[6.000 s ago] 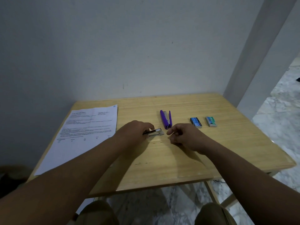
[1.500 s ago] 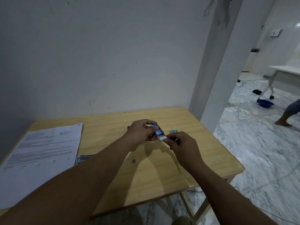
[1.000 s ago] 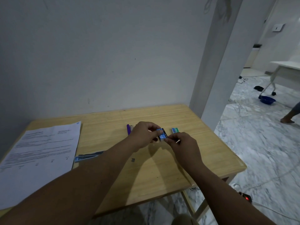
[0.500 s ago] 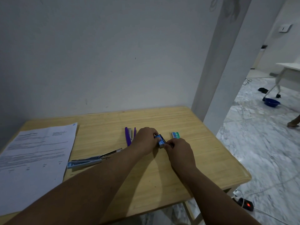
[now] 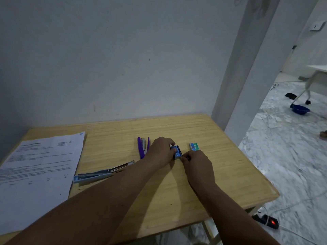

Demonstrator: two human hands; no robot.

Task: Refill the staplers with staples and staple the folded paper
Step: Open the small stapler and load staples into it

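Head view looks down on a pale wooden table (image 5: 159, 200) set against a grey wall. Both hands meet at a small blue cardboard staple box (image 5: 177, 152) lying on the surface toward the far right part of the table. The left hand (image 5: 161, 152) curls over the box's left side and grips it. The right hand (image 5: 197, 163) has its fingertips pinched at the box's near right corner; whether it holds a strip of staples or only the box flap I cannot tell.

A purple plastic stapler (image 5: 143, 147) lies just left of the left hand, opened flat with its metal channel showing. A light blue plastic stapler (image 5: 99, 175) lies nearer the front, beside the right edge of the printed white paper sheet (image 5: 37, 172), its metal magazine arm swung out toward the hands. A second, green-and-blue staple box (image 5: 194, 146) sits just right of the blue one, untouched.

As I judge it, the task is at an early stage: both staplers are open and ready, but no staples are visibly loaded in either. The sheet lies flat along the left edge, apparently unfolded and unstapled. Left to do: take staples out, load and close both staplers, then staple the paper.
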